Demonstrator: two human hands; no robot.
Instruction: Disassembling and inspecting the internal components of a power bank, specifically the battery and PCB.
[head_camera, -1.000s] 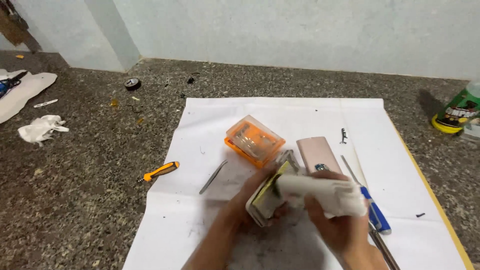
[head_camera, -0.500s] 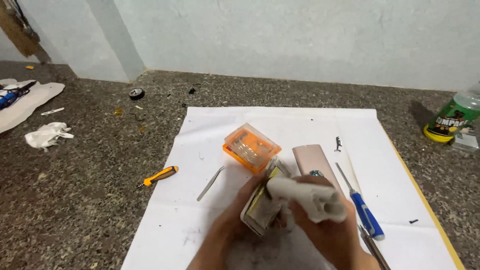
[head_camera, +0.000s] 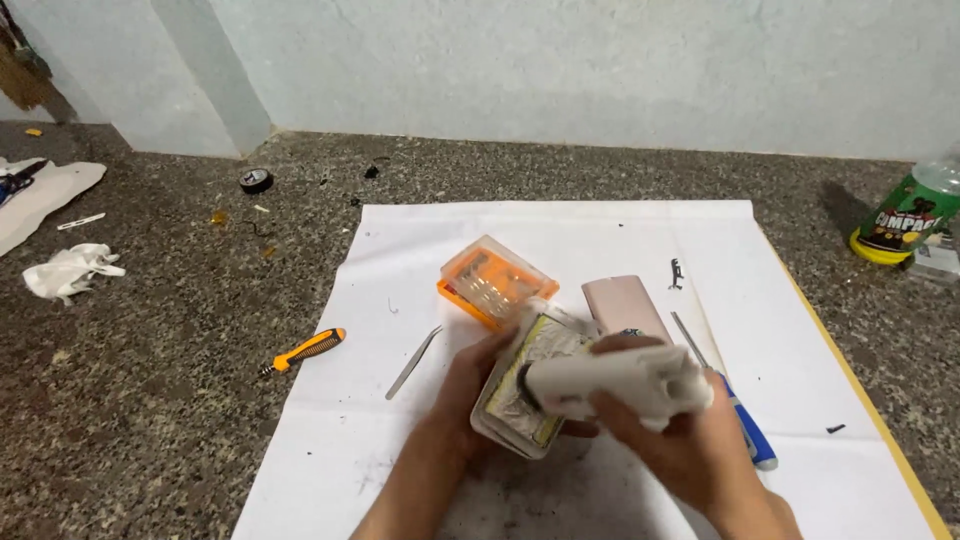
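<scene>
Left hand (head_camera: 470, 385) clamped on opened phone (head_camera: 525, 385), right hand (head_camera: 680, 440) gripping white cloth (head_camera: 620, 382) atop it; bare white sheet (head_camera: 400, 260) beyond phone.

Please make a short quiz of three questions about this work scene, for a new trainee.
1. True or false: the left hand holds the opened phone.
2. What does the right hand press on the phone? A) white cloth B) orange knife C) tweezers
3. Fill in: the orange bit case lies on the white ____.

Key
1. True.
2. A: the white cloth. The orange knife lies on the stone floor and the tweezers on the white sheet, both untouched.
3. Sheet.
</scene>
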